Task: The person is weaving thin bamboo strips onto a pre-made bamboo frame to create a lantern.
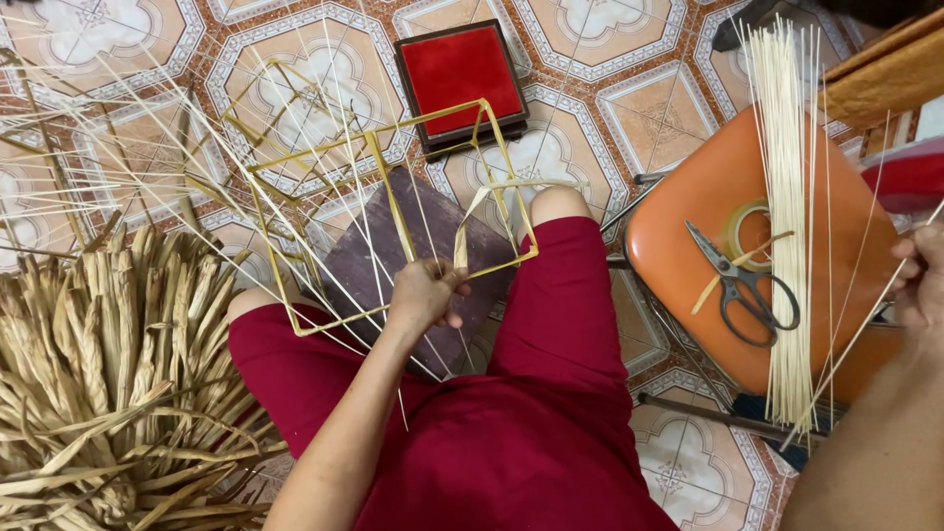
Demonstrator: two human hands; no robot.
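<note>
Head view, I'm looking down at my lap. My left hand (425,292) is closed around the near edge of a yellow square frame of thin bamboo strips (393,211), fingers curled shut on the strip, thumb side toward the right. The frame sits over my knees and tilts away toward the far left, where more loose pale strips fan out. A pale flat strip loop (489,202) hangs off the frame's right side, just right of and beyond my left fingers. Under the frame lies a dark purple flat board (413,261) resting between my legs in dark red shorts (551,393). My right hand (922,280) is well apart at the far right edge, fingers pinched on one thin pale bamboo stick (855,334) whose long axis runs diagonally from my hand down toward the near left. That stick crosses a bundle of pale bamboo sticks (787,197) lying near-to-far on an orange plastic stool (678,246). Black-handled scissors (739,283) and a roll of clear tape (745,228) sit on the stool too. Dried straw-coloured leaves (108,374) pile at left. A red-topped square box (459,74) stands on the patterned tile floor (315,59), far side.
</note>
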